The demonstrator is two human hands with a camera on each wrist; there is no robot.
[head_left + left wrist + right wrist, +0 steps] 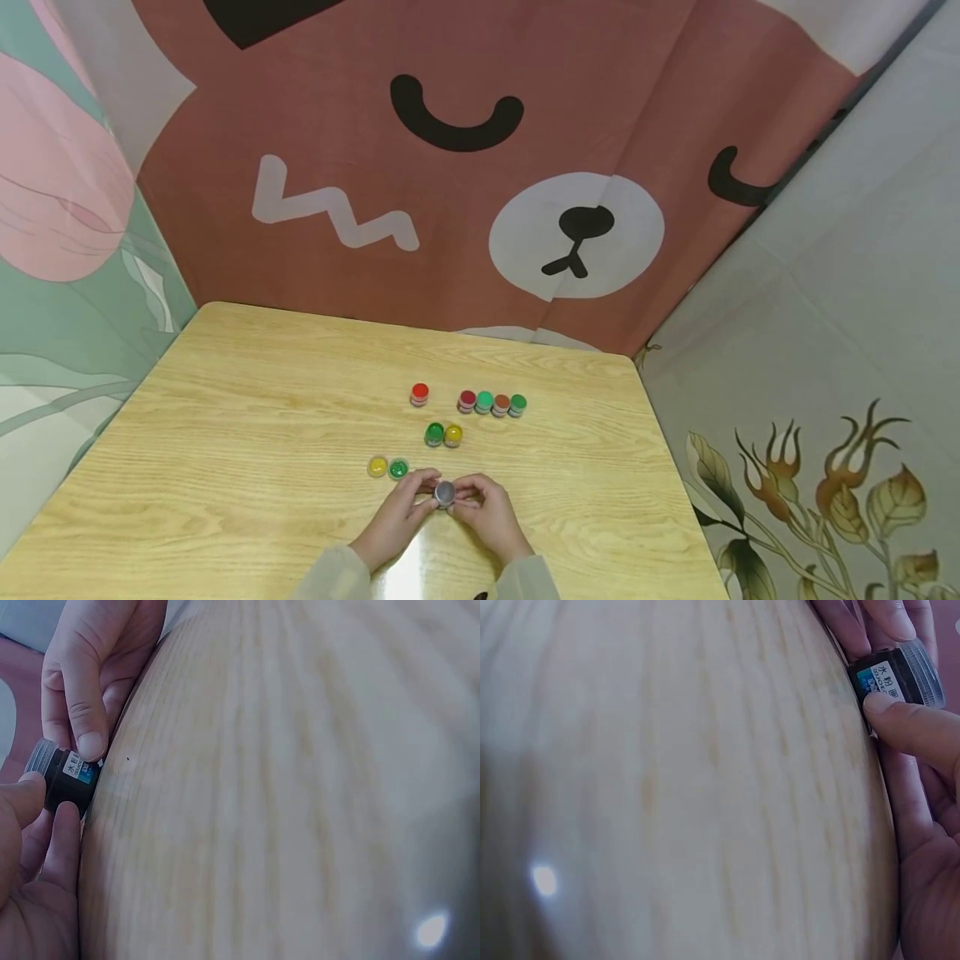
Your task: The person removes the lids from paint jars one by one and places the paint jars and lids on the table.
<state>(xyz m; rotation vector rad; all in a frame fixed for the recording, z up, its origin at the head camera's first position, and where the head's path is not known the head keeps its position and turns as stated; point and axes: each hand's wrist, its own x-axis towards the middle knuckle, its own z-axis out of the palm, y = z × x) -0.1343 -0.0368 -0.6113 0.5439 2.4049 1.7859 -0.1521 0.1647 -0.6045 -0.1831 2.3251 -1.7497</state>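
Both hands hold one small gouache paint jar (445, 493) low over the near part of the table. The jar has black contents, a printed label and a clear ridged lid (41, 755). My left hand (402, 512) grips it from the left, with its thumb at the lid and a finger against the jar's side. From the right, my right hand (489, 510) pinches it, its thumb (885, 703) pressed on the label. In the wrist views the jar lies tilted near the table surface. Some fingers are hidden behind it.
Just beyond the left hand lie a flat yellow disc (377, 467) and a green disc (398, 468), like jar lids. Farther back stand a green jar (434, 434) and a yellow jar (453, 435), a red jar (420, 395), and a row of several jars (484, 403).
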